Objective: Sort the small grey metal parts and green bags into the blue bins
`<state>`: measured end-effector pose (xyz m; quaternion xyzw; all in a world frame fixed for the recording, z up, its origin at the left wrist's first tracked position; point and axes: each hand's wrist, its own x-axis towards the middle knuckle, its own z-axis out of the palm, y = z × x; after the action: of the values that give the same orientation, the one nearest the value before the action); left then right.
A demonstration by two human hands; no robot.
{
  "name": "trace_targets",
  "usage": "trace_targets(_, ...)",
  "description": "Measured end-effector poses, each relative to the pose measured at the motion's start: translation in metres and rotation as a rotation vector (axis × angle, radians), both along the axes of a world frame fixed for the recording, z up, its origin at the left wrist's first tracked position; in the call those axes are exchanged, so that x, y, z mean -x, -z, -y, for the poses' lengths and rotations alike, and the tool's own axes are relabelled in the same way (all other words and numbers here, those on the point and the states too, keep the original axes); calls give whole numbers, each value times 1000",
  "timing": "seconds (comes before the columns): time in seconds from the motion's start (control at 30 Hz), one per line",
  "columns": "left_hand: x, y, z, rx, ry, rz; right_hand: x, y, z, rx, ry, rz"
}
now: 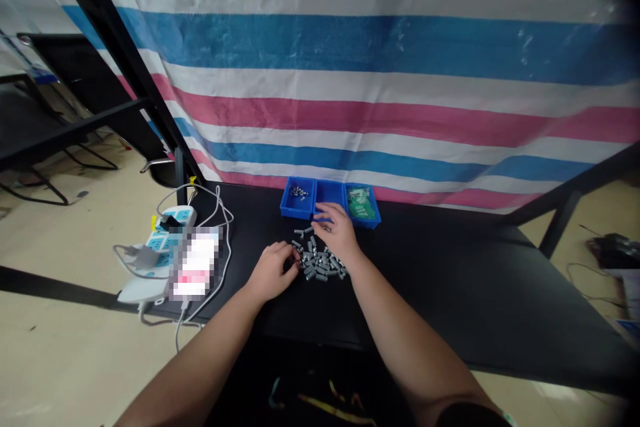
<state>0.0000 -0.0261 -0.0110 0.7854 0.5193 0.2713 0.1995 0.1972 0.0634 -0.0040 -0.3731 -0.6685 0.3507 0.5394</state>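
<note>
Left hand (273,271) is curling at the edge of the pile of metal cylinders (320,263) on the black table (440,267), grip unclear. Right hand (337,232) is spreading open above the pile, fingertips just short of the blue tray (296,209).

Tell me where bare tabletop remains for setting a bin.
Bare black table stretches right of the grey metal cylinders and blue bins. Crowded: the pile by left hand and right hand, and the power strip with its cables.
</note>
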Motion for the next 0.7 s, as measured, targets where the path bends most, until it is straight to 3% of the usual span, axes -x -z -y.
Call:
trace_targets(0.23, 0, 0, 0, -7, 2, -3, 1, -2, 12, -161, -50, 683)
trace_targets(0.4, 0, 0, 0, -5, 3, 2, 13, 0, 12, -145, -44, 937)
trace_targets(0.53, 0, 0, 0, -9, 0, 9, 13, -3, 13, -177, -54, 907)
trace_targets(0.7, 0, 0, 1, -6, 0, 3, 3, -6, 13, -134, 34, 509)
